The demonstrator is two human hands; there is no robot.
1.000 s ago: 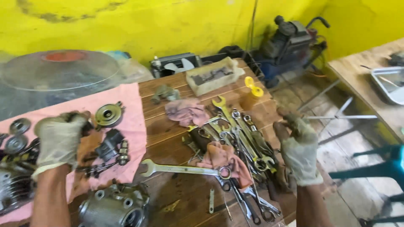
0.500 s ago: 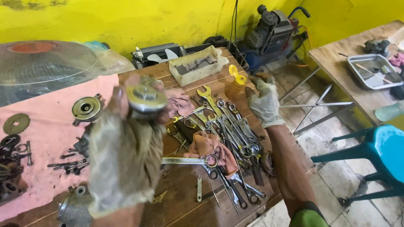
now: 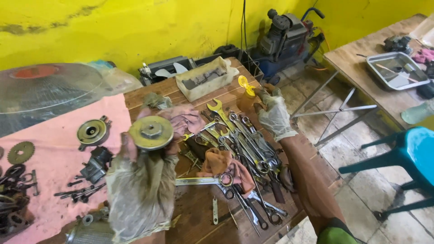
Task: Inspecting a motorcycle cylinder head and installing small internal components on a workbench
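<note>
My left hand (image 3: pixel 140 180), in a dirty translucent glove, holds a round metal disc part (image 3: pixel 151 132) with a hub nut up in front of me, above the wooden workbench (image 3: pixel 199 212). My right hand (image 3: pixel 274 115), also gloved, reaches to the far right edge of the bench and touches a small bottle with a yellow cap (image 3: pixel 245 94); how firmly it grips is unclear. A heap of wrenches (image 3: pixel 244 149) lies between my hands, with an orange rag (image 3: pixel 217 161) and a pink rag (image 3: pixel 183 118) beside it.
A pink cloth (image 3: pixel 49 180) at left carries a pulley (image 3: pixel 92 132), a gear (image 3: pixel 21 152), bolts and engine parts. A fan guard (image 3: pixel 45 95), a white tray of parts (image 3: pixel 205 81), an air compressor (image 3: pixel 289 38), a second table with a metal tray (image 3: pixel 398 70) and a blue chair (image 3: pixel 407 158) surround the bench.
My left hand picked the round metal part off the pink cloth and raised it toward me. My right hand moved from the wrenches up to the yellow-capped bottle.
</note>
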